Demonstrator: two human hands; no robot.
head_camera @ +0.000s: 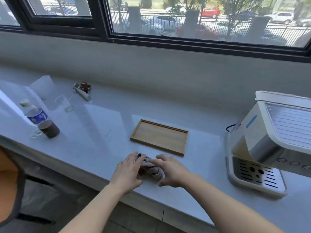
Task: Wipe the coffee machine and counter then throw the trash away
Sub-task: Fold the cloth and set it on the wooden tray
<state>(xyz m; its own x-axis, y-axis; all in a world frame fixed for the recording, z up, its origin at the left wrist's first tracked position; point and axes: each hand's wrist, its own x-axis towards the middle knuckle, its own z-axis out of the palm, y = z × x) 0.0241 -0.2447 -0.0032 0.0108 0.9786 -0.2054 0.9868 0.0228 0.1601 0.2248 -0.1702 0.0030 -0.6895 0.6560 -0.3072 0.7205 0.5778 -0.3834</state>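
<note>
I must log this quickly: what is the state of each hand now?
Left hand: open, fingers spread, resting on the cloth.
Right hand: open, fingers on the cloth, not gripping it.

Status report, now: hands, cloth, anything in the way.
Left hand and right hand both on crumpled grey-brown cloth, counter edge. White coffee machine untouched, right. Empty wooden tray just behind cloth.

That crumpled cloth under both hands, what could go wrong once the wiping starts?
The crumpled grey cloth lies near the white counter's front edge, so a careless sweep might push it off. The shallow wooden tray sits just behind and may get shoved. A wide stroke leftward could topple the clear plastic water bottle beside the dark round cup.
</note>
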